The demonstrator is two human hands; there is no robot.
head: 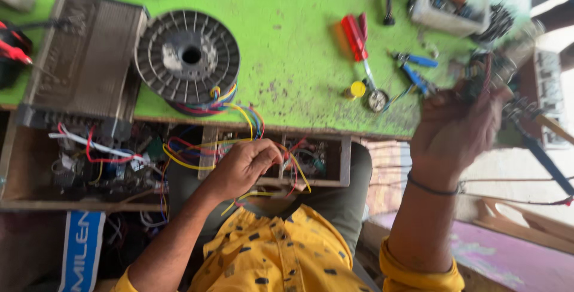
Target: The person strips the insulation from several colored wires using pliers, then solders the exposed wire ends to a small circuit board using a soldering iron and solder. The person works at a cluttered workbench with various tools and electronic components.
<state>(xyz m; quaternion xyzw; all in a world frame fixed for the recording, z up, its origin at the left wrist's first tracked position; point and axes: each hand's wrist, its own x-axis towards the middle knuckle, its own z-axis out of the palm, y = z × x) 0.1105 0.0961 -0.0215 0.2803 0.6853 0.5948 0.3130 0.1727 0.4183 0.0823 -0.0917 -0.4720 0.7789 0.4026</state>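
Left hand [242, 166]: fingers curled shut around a bundle of thin yellow, red and blue wires [287, 169], held just over an open wooden drawer [335, 169] below the counter edge. Right hand [457, 127]: raised at the counter's right end, fingers clenched on a blurred dark tangle of small wired parts [487, 71]; too smeared to tell what it is. A thin dark band sits on that wrist. The wires run up from the left hand to a grey ribbed plastic spool [186, 56] lying flat near the front edge of the bright green counter [287, 23], coloured wire wound under its rim. Left of the spool, touching it, a grey finned metal box [84, 59]. Right of centre: a red-handled screwdriver [357, 38], a small yellow cap [357, 89], blue-handled pliers [418, 71]. Far right corner, a pale rectangular plastic tub [442, 14] of small parts. Bottom left, below the counter, an upright blue strip label with white lettering [82, 250]. A second wooden compartment [36, 193] at left holds loose red and white wires. Counter surface is scuffed and stained; purple-painted boards [508, 256] lie lower right.
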